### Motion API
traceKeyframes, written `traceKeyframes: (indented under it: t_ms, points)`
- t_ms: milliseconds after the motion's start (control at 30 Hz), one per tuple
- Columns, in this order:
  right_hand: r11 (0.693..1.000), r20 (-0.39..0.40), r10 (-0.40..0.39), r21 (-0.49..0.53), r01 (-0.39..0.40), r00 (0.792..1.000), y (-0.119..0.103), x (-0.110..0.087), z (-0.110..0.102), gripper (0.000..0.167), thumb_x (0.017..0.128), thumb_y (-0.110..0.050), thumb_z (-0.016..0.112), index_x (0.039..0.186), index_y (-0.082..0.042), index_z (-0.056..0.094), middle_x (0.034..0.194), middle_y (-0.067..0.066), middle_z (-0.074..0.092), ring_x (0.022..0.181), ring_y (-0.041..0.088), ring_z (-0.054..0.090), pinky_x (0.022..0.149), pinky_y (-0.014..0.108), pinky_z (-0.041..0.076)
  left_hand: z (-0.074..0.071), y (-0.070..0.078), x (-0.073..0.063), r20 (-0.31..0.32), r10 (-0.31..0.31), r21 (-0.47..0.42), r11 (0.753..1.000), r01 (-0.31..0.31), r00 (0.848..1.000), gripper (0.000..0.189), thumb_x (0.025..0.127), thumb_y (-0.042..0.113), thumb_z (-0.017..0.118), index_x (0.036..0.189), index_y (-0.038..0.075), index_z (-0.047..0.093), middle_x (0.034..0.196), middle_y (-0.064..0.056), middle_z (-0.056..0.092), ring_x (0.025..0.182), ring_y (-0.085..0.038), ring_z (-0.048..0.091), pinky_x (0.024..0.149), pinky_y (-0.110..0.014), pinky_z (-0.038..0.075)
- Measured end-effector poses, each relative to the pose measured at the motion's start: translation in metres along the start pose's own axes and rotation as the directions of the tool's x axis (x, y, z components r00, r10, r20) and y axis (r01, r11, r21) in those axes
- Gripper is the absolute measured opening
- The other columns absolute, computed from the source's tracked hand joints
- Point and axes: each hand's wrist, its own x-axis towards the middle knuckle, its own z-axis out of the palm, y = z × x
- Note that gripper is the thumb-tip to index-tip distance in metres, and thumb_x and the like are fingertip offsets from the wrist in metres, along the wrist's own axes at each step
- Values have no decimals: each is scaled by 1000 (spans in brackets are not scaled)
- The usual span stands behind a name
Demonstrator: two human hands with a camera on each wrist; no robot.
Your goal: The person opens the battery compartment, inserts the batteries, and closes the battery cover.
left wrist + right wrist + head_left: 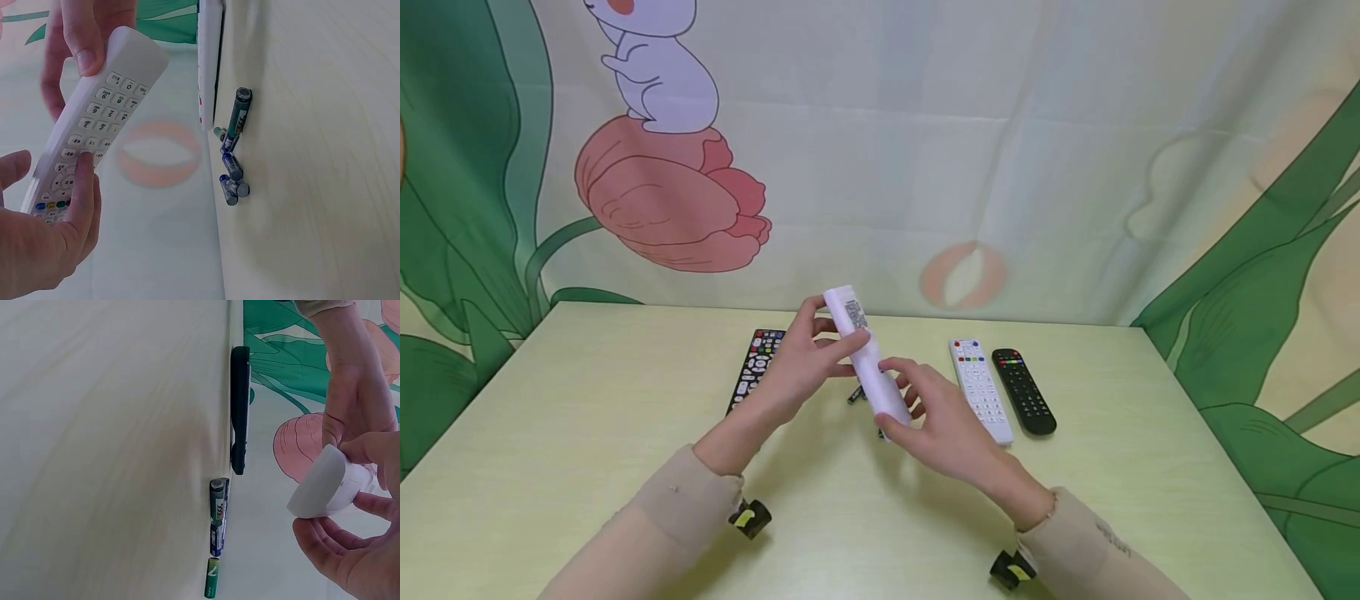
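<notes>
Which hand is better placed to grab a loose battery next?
Likely the right hand: it's at the near end of the held white remote, and in the head view a battery peeks out by its thumb. The left hand grips farther up, thumb across the back, so it could steady the remote.

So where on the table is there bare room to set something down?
Bare table: left of the left black remote, right of the right black remote, and between the sleeves. Crowded: the middle, where the left hand and right hand hold a white remote above batteries, with another white remote close beside the right black remote.
</notes>
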Motion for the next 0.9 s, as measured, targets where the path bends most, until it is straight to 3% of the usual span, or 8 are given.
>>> traceKeyframes:
  t_ms: [200, 567, 900]
  points:
    - [995, -19, -25, -94, 23, 1000, -2, -1, 2, 61, 90, -21, 81, 144, -13, 53, 114, 6, 60, 81, 14, 58, 64, 27, 56, -1, -2, 2, 4, 4, 3, 1000, -4, 1000, 72, 96, 8, 73, 153, 7, 29, 130, -24, 54, 109, -36, 66, 80, -42, 62]
    - [987, -31, -41, -155, 35, 999, -3, 0, 3, 63, 90, -23, 82, 144, -12, 52, 125, 14, 57, 97, 21, 61, 74, 32, 59, 0, -2, 2, -29, 15, -45, 999, -16, 999, 72, 97, 2, 70, 153, 9, 26, 130, -25, 56, 108, -37, 67, 80, -43, 62]
    - [972, -86, -69, -228, 47, 994, -5, 3, 5, 60, 87, -21, 84, 139, -12, 55, 126, 15, 59, 101, 24, 63, 76, 34, 59, 0, -3, 3, -48, 27, -25, 999, -28, 998, 69, 97, 4, 70, 152, 12, 28, 128, -22, 56, 107, -36, 68, 81, -41, 62]
